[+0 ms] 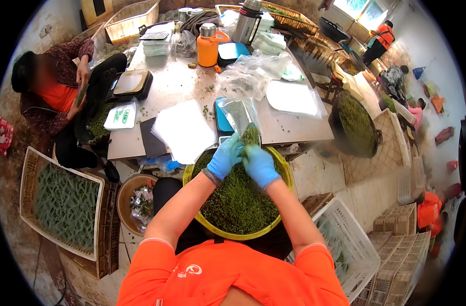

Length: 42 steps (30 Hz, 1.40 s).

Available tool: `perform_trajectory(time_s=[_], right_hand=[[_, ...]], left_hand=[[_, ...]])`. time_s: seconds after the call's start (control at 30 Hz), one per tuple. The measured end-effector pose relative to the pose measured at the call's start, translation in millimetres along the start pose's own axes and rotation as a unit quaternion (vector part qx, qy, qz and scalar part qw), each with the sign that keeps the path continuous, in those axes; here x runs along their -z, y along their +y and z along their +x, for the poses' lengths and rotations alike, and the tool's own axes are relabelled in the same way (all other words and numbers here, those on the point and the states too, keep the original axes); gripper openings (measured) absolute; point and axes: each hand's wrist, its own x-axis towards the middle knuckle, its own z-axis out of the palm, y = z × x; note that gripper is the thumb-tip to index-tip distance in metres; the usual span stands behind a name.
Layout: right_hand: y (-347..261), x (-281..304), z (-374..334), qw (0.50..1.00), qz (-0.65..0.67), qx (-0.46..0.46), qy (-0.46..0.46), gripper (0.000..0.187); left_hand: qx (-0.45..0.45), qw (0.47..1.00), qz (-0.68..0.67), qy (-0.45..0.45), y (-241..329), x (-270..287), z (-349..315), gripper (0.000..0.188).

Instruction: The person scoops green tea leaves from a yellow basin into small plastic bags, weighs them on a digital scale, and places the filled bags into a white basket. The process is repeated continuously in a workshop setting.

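Both of my hands wear blue gloves and meet above a yellow-rimmed tub (289, 179) heaped with small green berries (238, 204). My left hand (226, 157) is closed on the near edge of a clear plastic bag (238, 111). A clump of green berries (251, 134) sits at the bag's mouth, with my right hand (260, 164) closed around its lower end; that hand is slightly blurred and its fingertips are partly hidden. Under the bag, a blue-topped scale (223, 121) shows at the table's near edge.
White sheets (184, 131) and flat bags (292, 98) lie on the table, behind them an orange flask (207, 46). A co-worker (54, 97) sits at left. Crates of filled bags (64, 204) (345, 245) flank me, and a dark pan (355, 125) of berries stands right.
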Motion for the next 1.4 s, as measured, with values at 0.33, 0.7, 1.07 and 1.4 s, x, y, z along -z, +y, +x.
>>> perform_trajectory(time_s=[0.33, 0.7, 1.07, 1.4], right_hand=[[-47.0, 8.5, -84.9, 0.986, 0.166, 0.007, -0.02, 0.022], [-13.0, 6.2, -49.8, 0.968, 0.116, -0.117, 0.19, 0.037], [1.2, -1.1, 18.7, 0.828, 0.455, -0.323, 0.049, 0.029], [-11.6, 15.7, 51.0, 0.913, 0.321, -0.172, 0.185, 0.019]], left_hand=[[0.078, 0.995, -0.015, 0.054, -64.5, 21.5, -85.6, 0.035], [0.105, 0.992, -0.026, 0.059, -44.5, 18.4, -105.8, 0.033], [0.124, 0.99, -0.036, 0.048, -55.0, 27.1, -98.3, 0.034], [0.107, 0.992, -0.029, 0.052, -49.4, 25.9, -100.5, 0.035]])
